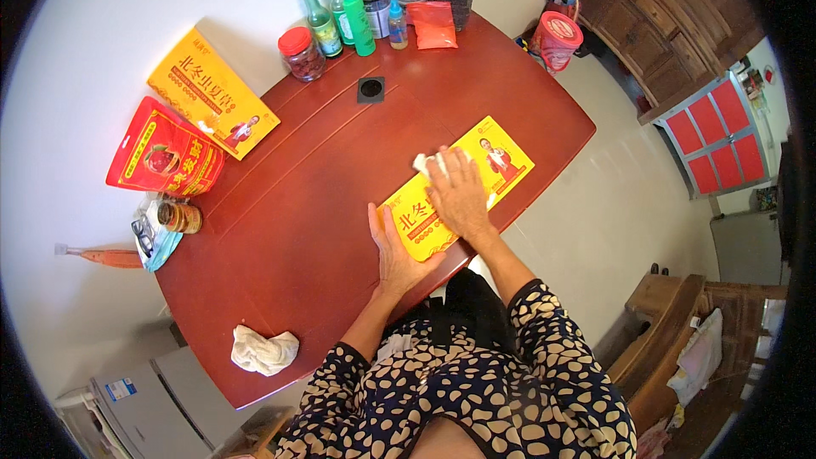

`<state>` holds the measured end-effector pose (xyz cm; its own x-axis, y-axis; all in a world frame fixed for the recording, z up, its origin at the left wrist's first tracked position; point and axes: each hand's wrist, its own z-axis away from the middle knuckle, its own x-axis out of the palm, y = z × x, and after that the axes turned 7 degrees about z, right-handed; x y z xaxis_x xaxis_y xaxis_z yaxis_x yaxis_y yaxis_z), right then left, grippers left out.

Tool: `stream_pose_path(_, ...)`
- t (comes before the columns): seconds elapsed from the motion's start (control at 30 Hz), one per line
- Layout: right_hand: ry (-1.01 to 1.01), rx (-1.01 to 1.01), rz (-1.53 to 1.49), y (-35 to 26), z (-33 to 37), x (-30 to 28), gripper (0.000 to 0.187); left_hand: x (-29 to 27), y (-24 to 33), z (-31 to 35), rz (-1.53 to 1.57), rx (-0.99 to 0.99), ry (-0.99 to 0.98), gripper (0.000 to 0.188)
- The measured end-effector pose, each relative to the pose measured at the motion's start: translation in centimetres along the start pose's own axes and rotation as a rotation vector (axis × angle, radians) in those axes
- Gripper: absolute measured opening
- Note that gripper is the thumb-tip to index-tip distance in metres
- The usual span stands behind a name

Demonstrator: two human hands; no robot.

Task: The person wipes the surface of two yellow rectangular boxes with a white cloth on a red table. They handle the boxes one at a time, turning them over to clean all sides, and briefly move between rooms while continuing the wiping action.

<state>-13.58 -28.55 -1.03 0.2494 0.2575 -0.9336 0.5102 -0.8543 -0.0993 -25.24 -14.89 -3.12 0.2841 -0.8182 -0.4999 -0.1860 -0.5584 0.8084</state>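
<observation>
A flat yellow gift box (515,172) with red and black print lies slantwise near the table's front edge. My left hand (396,257) grips its left end, thumb and fingers spread around the corner. On top of the box, my right hand (461,202) presses a crumpled white cloth (422,165) against the lid. Only a bit of that cloth shows past the fingers, so how far it reaches under the palm is hidden.
Another cloth (264,350) lies crumpled at the table's (280,263) near left corner. A second yellow box (214,93), a red pouch (167,153) and a small jar (180,218) stand along the left edge. Green bottles (320,19), a red-lidded jar (301,54) and an orange-red packet (433,25) line the back.
</observation>
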Motion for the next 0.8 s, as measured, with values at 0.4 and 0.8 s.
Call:
stream_pose_path(0.4,-0.097,-0.39,-0.316,-5.0,3.5,-1.3,0.039,0.1,0.4,-0.1,0.013,-0.031,0.073,0.129)
stream_pose_path(0.8,-0.151,-0.057,-0.096,0.6,4.0,-3.2,0.041,-0.2,-0.6,0.0,-0.178,0.074,-0.046,0.117)
